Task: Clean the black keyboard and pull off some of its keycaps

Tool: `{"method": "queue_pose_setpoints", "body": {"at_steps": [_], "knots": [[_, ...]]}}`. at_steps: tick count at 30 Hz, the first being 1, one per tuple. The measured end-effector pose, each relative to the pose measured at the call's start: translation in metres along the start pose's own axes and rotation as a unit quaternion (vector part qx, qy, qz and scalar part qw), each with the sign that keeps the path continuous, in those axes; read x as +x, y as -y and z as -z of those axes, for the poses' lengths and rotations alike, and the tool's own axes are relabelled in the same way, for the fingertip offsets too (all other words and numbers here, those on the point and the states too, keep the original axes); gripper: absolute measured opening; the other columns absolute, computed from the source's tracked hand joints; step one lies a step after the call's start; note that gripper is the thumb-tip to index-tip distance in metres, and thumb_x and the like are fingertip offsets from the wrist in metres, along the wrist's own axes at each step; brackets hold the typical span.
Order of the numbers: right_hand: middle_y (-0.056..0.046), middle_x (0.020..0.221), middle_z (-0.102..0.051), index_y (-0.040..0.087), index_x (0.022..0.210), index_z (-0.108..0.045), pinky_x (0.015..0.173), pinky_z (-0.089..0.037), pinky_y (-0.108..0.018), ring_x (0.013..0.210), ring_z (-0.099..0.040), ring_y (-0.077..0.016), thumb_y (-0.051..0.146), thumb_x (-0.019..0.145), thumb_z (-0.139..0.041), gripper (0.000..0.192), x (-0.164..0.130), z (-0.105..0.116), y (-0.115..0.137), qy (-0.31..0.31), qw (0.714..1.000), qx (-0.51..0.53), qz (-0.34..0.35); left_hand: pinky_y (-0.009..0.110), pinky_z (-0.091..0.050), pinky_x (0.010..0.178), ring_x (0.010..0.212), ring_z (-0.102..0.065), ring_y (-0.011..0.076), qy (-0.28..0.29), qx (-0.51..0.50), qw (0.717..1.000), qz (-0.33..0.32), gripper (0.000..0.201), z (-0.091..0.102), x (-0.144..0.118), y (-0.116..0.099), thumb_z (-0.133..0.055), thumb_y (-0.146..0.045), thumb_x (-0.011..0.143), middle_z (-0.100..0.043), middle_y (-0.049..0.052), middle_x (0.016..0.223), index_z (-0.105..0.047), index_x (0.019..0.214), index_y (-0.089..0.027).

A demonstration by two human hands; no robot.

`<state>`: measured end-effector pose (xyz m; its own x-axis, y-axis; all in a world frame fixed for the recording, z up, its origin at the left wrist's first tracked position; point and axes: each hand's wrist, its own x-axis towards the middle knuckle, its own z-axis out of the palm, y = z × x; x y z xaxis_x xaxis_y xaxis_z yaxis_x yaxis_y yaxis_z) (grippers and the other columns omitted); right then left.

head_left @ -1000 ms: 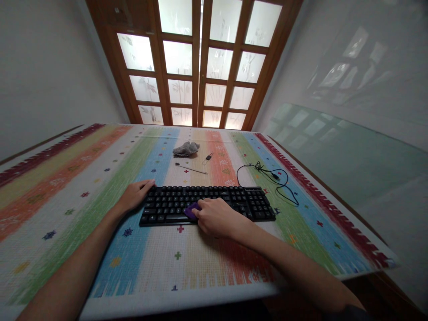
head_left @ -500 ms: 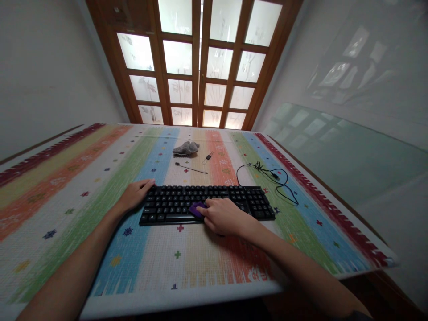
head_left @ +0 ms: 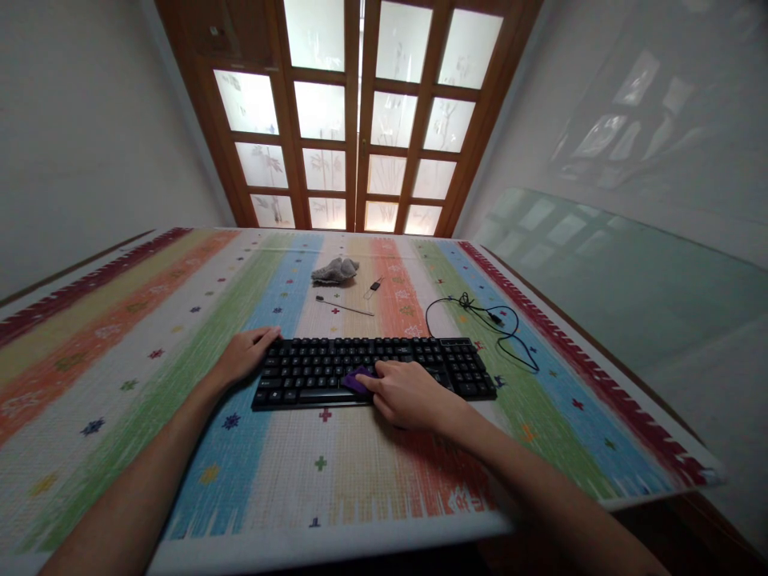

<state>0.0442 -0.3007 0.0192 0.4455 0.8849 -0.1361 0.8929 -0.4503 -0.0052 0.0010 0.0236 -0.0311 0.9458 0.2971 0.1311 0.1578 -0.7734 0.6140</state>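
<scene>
Frosted glass doors [head_left: 360, 120] with wooden frames stand at twelve o'clock, beyond a table spread with a striped, many-coloured cloth [head_left: 138, 336]. On that cloth, straight ahead of the person, lies a black keyboard [head_left: 372, 370], its long axis running from nine o'clock to three o'clock, square across the body.

Both bare hands are on it, well apart from each other. The left hand [head_left: 247, 354] rests with curled fingers on the keyboard's nine o'clock end, touching the corner and grasping nothing that I can see. The right hand [head_left: 408, 392] sits over the near edge, a little right of the middle, and is pinched on a small purple cloth [head_left: 358, 382] pressed flat against the keys. That purple cloth pokes out at about ten o'clock from the right hand's knuckles, so it lies between the two hands but far nearer the right one. The stretch of keys from the cloth out toward the nine o'clock end is bare, while the number pad at three o'clock sits past the right wrist.

Further off, toward twelve o'clock, lie a crumpled grey rag [head_left: 334, 270], a thin stick [head_left: 344, 306] and a small clip-like thing [head_left: 374, 284], too small to make out. The keyboard's cable [head_left: 480, 316] loops loosely at about two o'clock.
</scene>
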Motion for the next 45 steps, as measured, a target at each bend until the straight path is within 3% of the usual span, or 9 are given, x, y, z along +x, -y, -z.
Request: {"method": "queue_pose_setpoints", "body": {"at_steps": [13, 17, 21, 33, 45], "knots": [[-0.010, 0.097, -0.068, 0.019, 0.109, -0.069, 0.067, -0.046, -0.030, 0.084, -0.067, -0.0221, 0.026, 0.096, -0.042, 0.031, -0.011, 0.002, 0.000, -0.004, 1.000, -0.005, -0.010, 0.031, -0.047, 0.075, 0.079, -0.065, 0.0264, 0.003, -0.001, 1.000, 0.005, 0.057, 0.001, 0.000, -0.002, -0.037, -0.067, 0.081, -0.073, 0.004, 0.076, -0.070, 0.075, -0.021], [-0.010, 0.097, -0.069, 0.019, 0.115, -0.067, 0.066, -0.045, -0.031, 0.086, -0.067, -0.0230, 0.026, 0.097, -0.040, 0.033, -0.009, 0.001, -0.001, -0.022, 1.000, -0.007, -0.011, 0.031, -0.047, 0.075, 0.079, -0.065, 0.0259, 0.002, 0.005, 1.000, 0.006, 0.057, 0.000, 0.001, 0.000, -0.036, -0.067, 0.080, -0.074, 0.003, 0.076, -0.070, 0.076, -0.021], [-0.011, 0.099, -0.069, 0.019, 0.120, -0.065, 0.067, -0.045, -0.031, 0.086, -0.066, -0.0224, 0.025, 0.096, -0.041, 0.034, -0.013, 0.001, -0.005, -0.001, 1.000, -0.011, -0.025, 0.031, -0.048, 0.076, 0.079, -0.066, 0.0258, -0.004, 0.007, 1.000, 0.006, 0.056, -0.001, 0.002, 0.002, -0.037, -0.067, 0.080, -0.074, 0.003, 0.076, -0.070, 0.076, -0.021], [-0.012, 0.096, -0.071, 0.015, 0.098, -0.070, 0.069, -0.046, -0.030, 0.089, -0.067, -0.0231, 0.023, 0.095, -0.046, 0.026, -0.014, 0.002, -0.001, -0.007, 0.999, -0.019, -0.033, 0.031, -0.047, 0.075, 0.079, -0.066, 0.0259, 0.003, 0.012, 1.000, 0.004, 0.057, -0.001, 0.002, 0.001, -0.036, -0.067, 0.080, -0.073, 0.003, 0.076, -0.070, 0.076, -0.021], [-0.011, 0.097, -0.071, 0.017, 0.111, -0.065, 0.065, -0.044, -0.031, 0.085, -0.068, -0.0232, 0.024, 0.094, -0.043, 0.028, -0.020, -0.004, -0.004, -0.010, 0.998, -0.020, -0.057, 0.032, -0.047, 0.077, 0.082, -0.066, 0.0264, 0.003, 0.007, 1.000, 0.005, 0.056, -0.002, 0.002, 0.004, -0.036, -0.066, 0.081, -0.074, 0.004, 0.082, -0.070, 0.078, -0.020]]}}
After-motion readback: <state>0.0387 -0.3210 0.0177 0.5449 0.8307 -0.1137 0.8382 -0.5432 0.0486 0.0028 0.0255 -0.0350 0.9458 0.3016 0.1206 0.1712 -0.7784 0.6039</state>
